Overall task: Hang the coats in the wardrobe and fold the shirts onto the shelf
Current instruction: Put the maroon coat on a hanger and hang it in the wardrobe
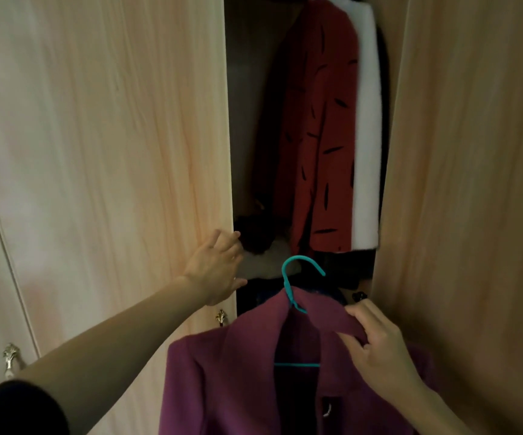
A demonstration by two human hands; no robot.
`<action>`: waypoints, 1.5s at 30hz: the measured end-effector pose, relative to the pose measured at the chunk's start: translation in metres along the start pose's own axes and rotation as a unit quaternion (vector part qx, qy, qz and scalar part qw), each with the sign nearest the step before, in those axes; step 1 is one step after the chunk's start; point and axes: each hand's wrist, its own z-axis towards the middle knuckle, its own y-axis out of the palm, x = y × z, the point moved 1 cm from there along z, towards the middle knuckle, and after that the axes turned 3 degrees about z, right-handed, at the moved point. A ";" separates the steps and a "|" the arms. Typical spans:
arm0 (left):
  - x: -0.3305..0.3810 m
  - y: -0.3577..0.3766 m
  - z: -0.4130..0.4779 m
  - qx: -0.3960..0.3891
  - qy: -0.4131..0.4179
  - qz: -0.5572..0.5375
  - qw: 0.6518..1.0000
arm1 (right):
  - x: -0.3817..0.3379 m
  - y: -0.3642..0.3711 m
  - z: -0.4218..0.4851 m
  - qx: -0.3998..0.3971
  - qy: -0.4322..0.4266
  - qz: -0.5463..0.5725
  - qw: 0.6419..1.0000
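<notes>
- left hand [216, 268] is on the free edge of the left door [112, 152], fingers curled round the edge and thumb on the front face: gripping the door
- right hand [376, 343] pinches the collar of the purple coat [238, 372], fingers curled into the cloth
- purple coat sits on a teal hanger [291, 285], held low in front of the wardrobe [247, 105] opening, outside it; the hook points up and touches nothing
- inside, a red coat [319, 136] with black dashes hangs, with a white garment [366, 136] touching it on the right
- dark clothes [253, 237] are heaped on the wardrobe floor, just past the left hand
- right door [473, 183] stands open, near the right hand
- brass handle [221, 317] on the left door, just below the left wrist
</notes>
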 end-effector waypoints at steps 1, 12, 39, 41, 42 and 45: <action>0.001 0.001 0.003 -0.008 -0.001 0.015 1.000 | 0.000 -0.001 0.001 -0.005 -0.006 0.013 1.000; 0.020 -0.028 0.012 -0.093 -0.042 0.089 0.991 | 0.026 -0.010 0.011 -0.024 -0.026 0.092 0.995; 0.042 -0.136 -0.172 -0.022 0.008 0.028 0.999 | -0.075 -0.017 -0.059 -0.045 -0.075 0.130 0.988; 0.039 -0.143 -0.193 -0.008 0.014 0.018 1.000 | -0.090 -0.018 -0.069 -0.047 -0.081 0.128 0.987; 0.037 -0.145 -0.204 -0.001 0.018 0.014 1.000 | -0.097 -0.017 -0.074 -0.048 -0.085 0.126 0.987; 0.031 -0.150 -0.239 0.018 0.011 0.003 1.000 | -0.120 -0.013 -0.087 -0.057 -0.088 0.128 0.986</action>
